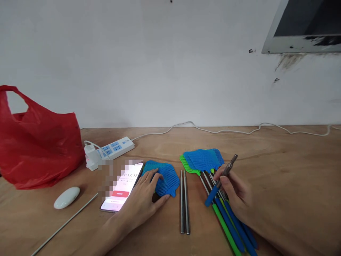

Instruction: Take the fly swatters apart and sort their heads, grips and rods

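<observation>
My left hand (146, 197) lies on a loose blue mesh swatter head (164, 179), fingers curled over its near edge. My right hand (236, 193) pinches a collapsed metal telescopic rod with a blue grip (220, 180), held tilted above the table. Under that hand lies a bundle of assembled fly swatters (205, 160) with blue and green heads and blue and green handles (231, 231). Two bare metal rods (184, 202) lie side by side between my hands.
A lit phone (121, 192) lies left of my left hand. Further left are a white mouse (67, 197), a thin cable, a white power strip (112, 149) and a red plastic bag (37, 149). A white wall stands behind the wooden table (293, 170).
</observation>
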A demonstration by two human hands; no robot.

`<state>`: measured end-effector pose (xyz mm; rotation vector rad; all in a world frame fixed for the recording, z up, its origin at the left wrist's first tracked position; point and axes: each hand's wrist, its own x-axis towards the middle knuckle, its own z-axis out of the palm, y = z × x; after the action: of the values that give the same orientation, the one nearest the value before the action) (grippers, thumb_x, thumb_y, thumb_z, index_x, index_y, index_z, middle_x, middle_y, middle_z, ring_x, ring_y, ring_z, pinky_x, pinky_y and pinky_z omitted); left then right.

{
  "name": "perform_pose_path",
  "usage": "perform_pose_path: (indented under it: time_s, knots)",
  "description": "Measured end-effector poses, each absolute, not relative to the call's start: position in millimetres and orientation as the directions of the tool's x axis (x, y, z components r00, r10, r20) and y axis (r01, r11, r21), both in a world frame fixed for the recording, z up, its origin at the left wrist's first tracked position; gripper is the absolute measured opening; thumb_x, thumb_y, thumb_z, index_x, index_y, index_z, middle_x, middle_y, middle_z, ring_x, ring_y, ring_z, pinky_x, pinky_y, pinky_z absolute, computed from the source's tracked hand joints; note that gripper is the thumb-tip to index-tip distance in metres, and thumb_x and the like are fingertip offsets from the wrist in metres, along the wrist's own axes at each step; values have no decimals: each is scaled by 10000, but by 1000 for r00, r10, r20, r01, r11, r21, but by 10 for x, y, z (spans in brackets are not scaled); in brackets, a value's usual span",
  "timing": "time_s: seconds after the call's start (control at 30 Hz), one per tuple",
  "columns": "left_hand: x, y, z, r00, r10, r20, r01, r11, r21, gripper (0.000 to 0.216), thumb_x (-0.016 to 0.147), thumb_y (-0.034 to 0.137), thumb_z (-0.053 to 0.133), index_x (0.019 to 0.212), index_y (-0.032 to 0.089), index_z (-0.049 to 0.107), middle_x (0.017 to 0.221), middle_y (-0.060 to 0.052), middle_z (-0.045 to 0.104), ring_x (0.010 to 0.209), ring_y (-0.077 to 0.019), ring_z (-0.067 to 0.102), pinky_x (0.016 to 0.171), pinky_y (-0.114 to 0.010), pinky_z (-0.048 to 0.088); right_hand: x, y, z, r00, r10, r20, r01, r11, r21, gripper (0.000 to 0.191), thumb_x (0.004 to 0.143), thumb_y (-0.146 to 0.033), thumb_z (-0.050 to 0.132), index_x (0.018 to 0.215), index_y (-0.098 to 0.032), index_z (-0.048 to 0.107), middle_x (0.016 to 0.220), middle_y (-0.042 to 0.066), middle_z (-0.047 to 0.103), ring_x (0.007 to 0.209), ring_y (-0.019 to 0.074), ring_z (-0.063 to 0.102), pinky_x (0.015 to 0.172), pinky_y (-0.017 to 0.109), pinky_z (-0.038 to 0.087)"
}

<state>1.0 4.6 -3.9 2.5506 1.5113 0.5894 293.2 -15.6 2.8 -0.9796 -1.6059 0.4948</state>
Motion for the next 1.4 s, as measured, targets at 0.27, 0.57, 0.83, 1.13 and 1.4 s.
perform_pose_path:
  time_s: [0.27,0.57,0.83,1.13,1.4]
  knots:
    - [-12,73,-8,420,876,239,810,-480,336,431,871,492,662,1183,218,548,1297,-141,581,1175,-349,585,957,-535,505,2883,-111,12,-192,907,374,198,409,-891,205,1022,-386,477,1045,-214,588,800,1,629,596,109,537,532,213,450]
    - [-7,78,19,419,867,269,798,-493,348,427,834,453,706,1162,223,555,1244,-130,603,1128,-347,592,903,-518,525,2864,-74,134,-35,979,200,52,201,-978,370,957,-526,540,1007,-176,649,610,-46,530,475,86,438,443,198,362]
    - [30,75,138,377,876,300,798,-472,375,486,801,517,712,1155,223,556,1164,-97,602,1024,-319,601,833,-465,532,2894,1,190,-237,972,-11,-17,-15,-1000,544,875,-529,617,1204,-98,642,408,-83,482,339,70,349,394,192,281]
    - [43,22,203,256,900,353,782,-407,472,508,850,571,646,1215,244,514,1185,-91,602,1029,-311,608,835,-459,525,2965,-48,232,-647,743,-172,4,-222,-975,459,844,-338,675,1264,-154,641,643,-19,681,295,27,401,315,155,231]
    - [40,29,192,259,891,373,776,-422,469,494,857,560,637,1221,247,521,1173,-88,609,1037,-314,600,843,-470,517,2960,-59,239,-666,722,-187,31,-223,-974,462,848,-353,681,1271,-168,650,636,-34,678,284,27,403,329,155,294]
